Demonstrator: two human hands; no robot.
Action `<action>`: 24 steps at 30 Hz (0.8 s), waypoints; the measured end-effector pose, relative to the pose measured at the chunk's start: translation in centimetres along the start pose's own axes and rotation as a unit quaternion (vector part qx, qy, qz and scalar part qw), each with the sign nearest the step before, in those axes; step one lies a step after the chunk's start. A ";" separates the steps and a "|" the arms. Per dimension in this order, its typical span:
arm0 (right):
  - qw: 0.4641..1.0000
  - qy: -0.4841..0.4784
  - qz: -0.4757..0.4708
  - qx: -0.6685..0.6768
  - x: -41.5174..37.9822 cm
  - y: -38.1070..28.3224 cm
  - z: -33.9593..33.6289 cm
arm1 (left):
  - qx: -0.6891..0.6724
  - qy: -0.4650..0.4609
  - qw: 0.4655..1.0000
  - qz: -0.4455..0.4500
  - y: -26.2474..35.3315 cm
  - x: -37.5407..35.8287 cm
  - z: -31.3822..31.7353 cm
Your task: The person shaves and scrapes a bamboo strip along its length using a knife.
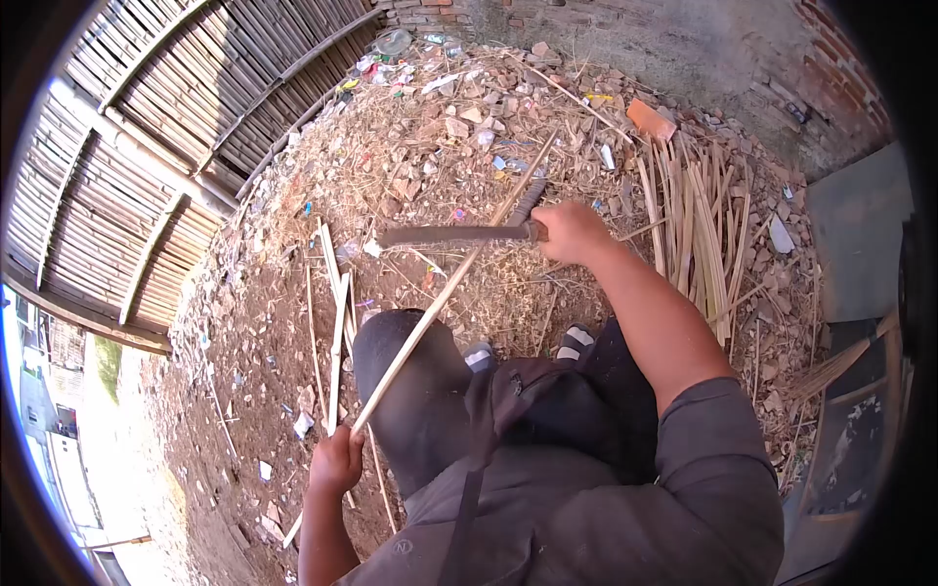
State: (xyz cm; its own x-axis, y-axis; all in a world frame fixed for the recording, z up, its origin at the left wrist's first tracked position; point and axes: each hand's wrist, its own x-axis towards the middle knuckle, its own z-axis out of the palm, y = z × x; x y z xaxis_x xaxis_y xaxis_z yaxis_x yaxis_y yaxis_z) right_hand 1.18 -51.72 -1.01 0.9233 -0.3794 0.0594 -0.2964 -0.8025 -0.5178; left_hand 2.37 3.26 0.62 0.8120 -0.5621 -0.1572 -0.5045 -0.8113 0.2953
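Observation:
My left hand (337, 461) is closed around the near end of a long, pale bamboo strip (415, 337), which slants up and away across my bent knee. In my right hand (572, 232) is a machete (449, 234), its dark blade pointing left and overlapping the strip in this view. A short, dark, ridged piece (531, 198) shows just beyond the machete's base, beside the strip. More split bamboo strips (338, 337) lie on the ground just past my left hand.
A pile of bamboo strips (699, 225) lies at the right, near an orange brick (651, 119). Rubble and litter cover the ground (264, 361). A bamboo fence (156, 146) stands at the left, a brick and plaster wall (625, 49) at the back, and a grey panel (860, 234) at the right.

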 end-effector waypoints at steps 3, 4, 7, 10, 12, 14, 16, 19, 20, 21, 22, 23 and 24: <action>0.998 0.027 0.047 0.032 1.0 2.7 0.7 | 0.011 0.007 1.000 -0.005 1.1 0.9 -0.9; 0.999 0.021 0.049 0.007 0.6 2.1 0.0 | 0.014 -0.003 1.000 -0.026 0.8 0.9 -1.3; 0.999 0.003 -0.014 -0.050 -0.1 0.2 -0.5 | -0.018 0.009 1.000 -0.001 -0.8 0.4 -0.7; 0.980 -0.031 -0.127 -0.148 -1.0 -1.5 -1.6 | -0.034 0.017 0.999 0.029 -2.5 -0.1 0.2; 0.997 0.048 0.055 0.005 -0.3 2.4 0.2 | -0.053 0.014 0.998 0.012 -3.0 -1.2 0.6; 0.974 0.100 0.192 0.066 1.6 5.2 -0.2 | -0.017 0.026 0.999 0.020 -2.1 -0.8 -0.9; 0.988 0.100 0.111 0.045 1.1 3.8 -1.1 | -0.008 0.026 0.999 0.024 -1.9 -1.1 -1.3; 0.998 0.056 -0.029 -0.016 -0.2 -0.1 -1.8 | -0.036 0.017 0.999 0.037 -2.2 -0.8 -0.2; 0.996 0.013 -0.066 -0.056 -1.0 -2.2 -2.0 | -0.043 0.013 0.998 0.034 -2.4 -0.8 0.2; 0.990 -0.031 -0.104 -0.095 -1.5 -3.1 -2.0 | -0.050 0.010 0.998 0.029 -2.4 -0.8 0.4; 0.993 -0.026 -0.085 -0.072 -1.1 -2.2 -1.6 | -0.059 0.009 0.998 0.024 -2.4 -0.7 0.6; 0.996 -0.023 -0.065 -0.048 -0.4 -0.6 -0.8 | -0.068 0.005 0.998 0.017 -2.3 -0.9 0.7; 0.998 -0.014 -0.047 -0.024 0.3 1.0 -0.2 | -0.076 0.007 0.997 0.013 -2.2 -1.0 0.6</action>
State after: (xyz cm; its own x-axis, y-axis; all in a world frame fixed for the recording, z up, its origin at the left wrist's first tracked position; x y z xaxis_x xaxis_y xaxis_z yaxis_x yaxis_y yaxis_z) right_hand 1.08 -52.70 -1.39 0.9543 -0.2876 0.0812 -0.2181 -0.8560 -0.4687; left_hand 2.54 5.52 -0.46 0.8042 -0.5788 -0.1350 -0.4756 -0.7630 0.4378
